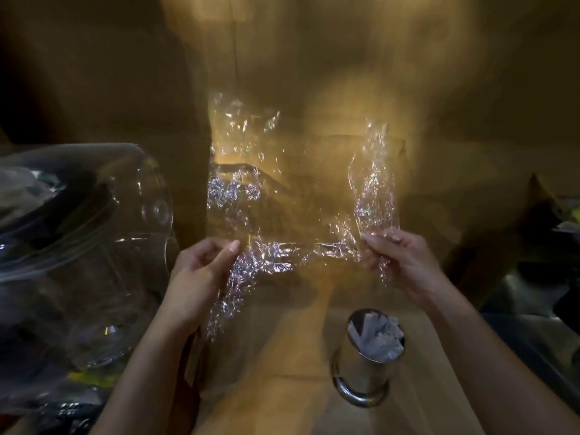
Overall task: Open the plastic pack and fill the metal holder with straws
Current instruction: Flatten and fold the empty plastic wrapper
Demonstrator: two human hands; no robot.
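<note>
Two hands are holding the clear plastic pack (295, 196) up, stretched flat between them. Left hand (201, 271) is pinching the pack's lower left corner, its grip pressed together on the film, and right hand (398, 255) is doing the same at the lower right edge. Metal holder (367, 362) is standing on the tabletop (282, 356) just below the right grip, with paper-wrapped straws (379, 337) sticking up inside it.
</note>
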